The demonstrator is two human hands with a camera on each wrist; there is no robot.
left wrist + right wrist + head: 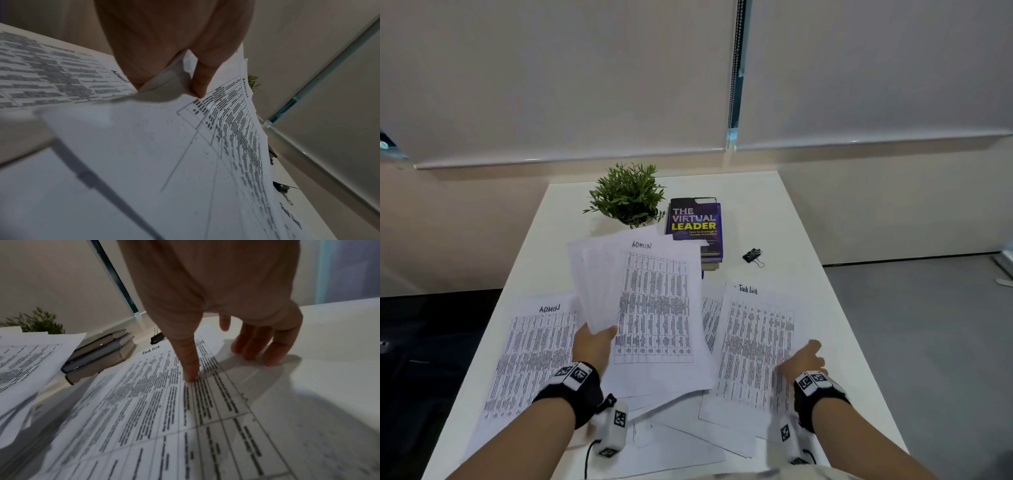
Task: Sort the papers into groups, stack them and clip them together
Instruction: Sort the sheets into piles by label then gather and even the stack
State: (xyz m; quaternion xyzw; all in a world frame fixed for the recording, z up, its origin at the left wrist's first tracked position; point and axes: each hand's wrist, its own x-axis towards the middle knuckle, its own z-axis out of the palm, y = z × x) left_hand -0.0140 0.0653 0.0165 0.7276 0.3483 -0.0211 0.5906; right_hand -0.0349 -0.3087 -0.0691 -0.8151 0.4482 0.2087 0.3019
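Note:
My left hand [595, 342] grips a fanned bundle of printed sheets [650, 308] headed "ADMIN", raised above the white table [774, 212]; the left wrist view shows the thumb [198, 82] pinching these papers [185, 138]. Another "ADMIN" sheet [530, 353] lies flat at the left. On the right lies a "Task List" sheet [755, 346], and my right hand [806, 359] presses on it with straight fingers [255, 347] and thumb [190, 368] touching the sheet [164, 418]. Black binder clips [752, 255] sit beyond it, near the books.
A stack of books [695, 226] topped by "The Virtual Leader" and a small potted plant [628, 193] stand at the table's far middle. More loose sheets [681, 435] overlap near the front edge. Floor drops off right of the table.

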